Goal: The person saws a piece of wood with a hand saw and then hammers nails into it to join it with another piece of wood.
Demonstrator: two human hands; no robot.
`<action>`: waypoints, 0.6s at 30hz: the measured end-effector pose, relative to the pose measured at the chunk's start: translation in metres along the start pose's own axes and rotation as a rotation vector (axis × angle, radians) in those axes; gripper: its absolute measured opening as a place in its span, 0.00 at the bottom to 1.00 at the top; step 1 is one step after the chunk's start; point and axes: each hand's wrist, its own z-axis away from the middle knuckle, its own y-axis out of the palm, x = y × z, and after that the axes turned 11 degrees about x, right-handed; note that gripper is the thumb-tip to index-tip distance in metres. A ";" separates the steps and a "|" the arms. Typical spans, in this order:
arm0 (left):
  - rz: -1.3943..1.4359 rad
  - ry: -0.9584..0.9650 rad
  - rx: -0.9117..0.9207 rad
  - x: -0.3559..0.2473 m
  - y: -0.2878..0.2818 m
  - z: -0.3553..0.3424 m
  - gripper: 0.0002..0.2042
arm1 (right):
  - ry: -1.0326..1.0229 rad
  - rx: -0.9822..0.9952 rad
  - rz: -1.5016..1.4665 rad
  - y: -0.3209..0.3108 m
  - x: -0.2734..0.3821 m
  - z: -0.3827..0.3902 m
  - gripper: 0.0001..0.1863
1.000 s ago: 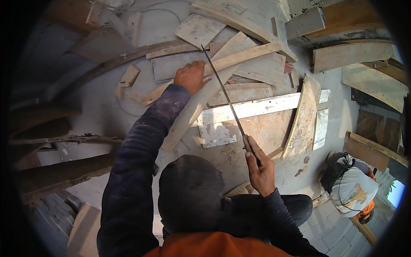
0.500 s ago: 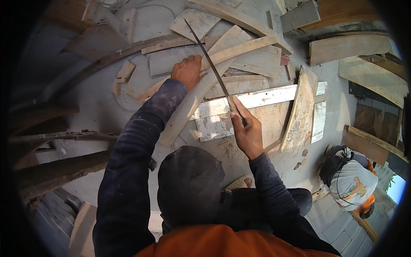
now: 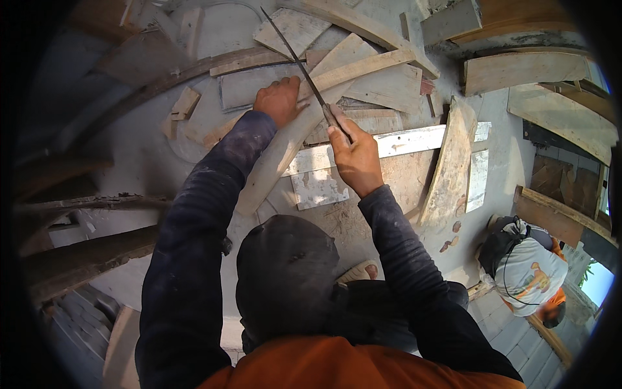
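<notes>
"How does the saw [image 3: 297, 60] look?"
"Long, thin and dark-bladed, slanting across a pale, narrow wooden strip [image 3: 357, 72]."
"Grip?"
"The right hand [image 3: 355, 155] wraps its fingers [image 3: 344, 119] round the handle [image 3: 330, 116]; the left hand [image 3: 278, 102] curls its own over the strip."

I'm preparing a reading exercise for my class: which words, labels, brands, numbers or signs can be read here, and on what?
No text can be read.
White drawstring bag: orange picture; any lettering is too small to tell.
Handsaw and wooden strip: no legible marks.
</notes>
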 end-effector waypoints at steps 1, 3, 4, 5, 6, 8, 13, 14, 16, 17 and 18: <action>0.011 -0.008 0.021 0.001 0.000 -0.001 0.25 | -0.012 -0.033 -0.031 0.002 -0.009 0.020 0.24; 0.009 0.006 0.018 0.001 -0.001 -0.003 0.26 | 0.004 -0.061 -0.019 -0.003 -0.016 0.074 0.24; 0.003 -0.002 0.019 0.001 0.000 -0.003 0.26 | 0.067 -0.055 0.028 -0.006 -0.015 0.096 0.24; 0.014 0.017 -0.001 0.000 0.001 -0.003 0.26 | 0.021 -0.055 0.023 -0.008 -0.015 0.093 0.24; 0.009 0.027 -0.026 0.000 0.001 -0.003 0.26 | 0.006 -0.055 0.015 -0.009 -0.015 0.087 0.24; 0.018 0.036 -0.006 -0.002 0.004 0.000 0.26 | 0.043 -0.022 -0.021 -0.008 -0.003 0.054 0.25; -0.004 0.011 -0.020 0.000 0.002 -0.001 0.25 | 0.026 -0.043 -0.025 -0.003 -0.009 0.029 0.24; 0.004 0.025 -0.026 0.000 0.001 -0.002 0.25 | 0.088 -0.022 -0.058 -0.005 -0.008 0.055 0.24; 0.004 0.002 0.005 -0.001 0.001 -0.004 0.25 | 0.048 -0.052 -0.048 -0.007 -0.024 0.104 0.24; 0.009 0.028 -0.024 -0.002 0.001 -0.004 0.25 | 0.023 -0.055 -0.038 -0.009 -0.021 0.097 0.24; 0.007 0.046 -0.045 -0.003 0.002 -0.004 0.25 | 0.036 -0.057 -0.034 -0.010 -0.016 0.088 0.24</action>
